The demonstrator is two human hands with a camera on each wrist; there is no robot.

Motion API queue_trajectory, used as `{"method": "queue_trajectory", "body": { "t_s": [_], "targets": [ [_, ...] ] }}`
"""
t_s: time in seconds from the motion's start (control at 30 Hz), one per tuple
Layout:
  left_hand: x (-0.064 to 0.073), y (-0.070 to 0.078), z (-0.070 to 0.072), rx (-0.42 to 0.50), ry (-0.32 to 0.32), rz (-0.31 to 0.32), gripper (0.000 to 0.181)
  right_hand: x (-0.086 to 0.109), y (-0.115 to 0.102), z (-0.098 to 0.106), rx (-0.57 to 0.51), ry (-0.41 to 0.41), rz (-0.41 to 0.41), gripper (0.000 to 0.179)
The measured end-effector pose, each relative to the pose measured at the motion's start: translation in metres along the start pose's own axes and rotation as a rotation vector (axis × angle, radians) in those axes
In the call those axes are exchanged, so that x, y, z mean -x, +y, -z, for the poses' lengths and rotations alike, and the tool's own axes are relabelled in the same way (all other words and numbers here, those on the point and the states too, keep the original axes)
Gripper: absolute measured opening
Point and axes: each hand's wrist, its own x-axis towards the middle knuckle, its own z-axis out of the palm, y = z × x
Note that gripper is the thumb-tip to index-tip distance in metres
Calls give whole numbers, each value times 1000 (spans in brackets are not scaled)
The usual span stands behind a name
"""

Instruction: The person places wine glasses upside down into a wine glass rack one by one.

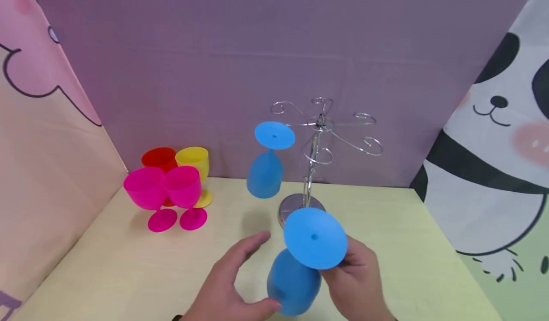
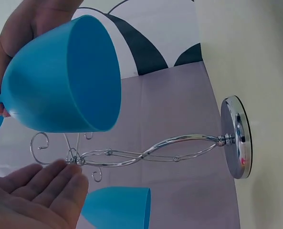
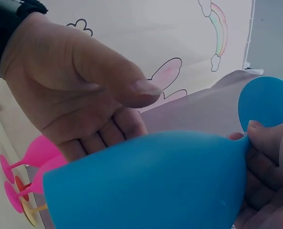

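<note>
Upside down, a blue plastic goblet (image 1: 294, 283) is held in front of the metal rack, its round foot uppermost. My right hand (image 1: 358, 278) pinches its stem just under the foot, as the right wrist view also shows. My left hand (image 2: 41, 195) is beside the bowl with fingers extended, apart from it in the left wrist view. A second blue goblet (image 1: 264, 175) hangs bowl-down by its foot from a left arm of the silver rack (image 1: 310, 168). The rack's other curled arms carry nothing.
At the back left of the pale table (image 1: 386, 235) stand two pink goblets (image 1: 145, 187), a red goblet (image 1: 158, 157) and a yellow goblet (image 1: 193, 158), all upright and close together. A purple cloth (image 1: 206, 82) hangs behind, with printed cloths at both sides.
</note>
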Motion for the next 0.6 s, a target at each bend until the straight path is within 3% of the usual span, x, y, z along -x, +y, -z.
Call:
{"method": "queue_trajectory", "body": {
  "t_s": [0.4, 0.6],
  "targets": [
    [-13, -16, -1, 50, -154, 41, 88, 0, 7, -5, -48, -13, 140, 35],
    [-12, -20, -2, 111, -208, 32, 81, 3, 7, -6, -99, -48, 110, 36]
  ]
}}
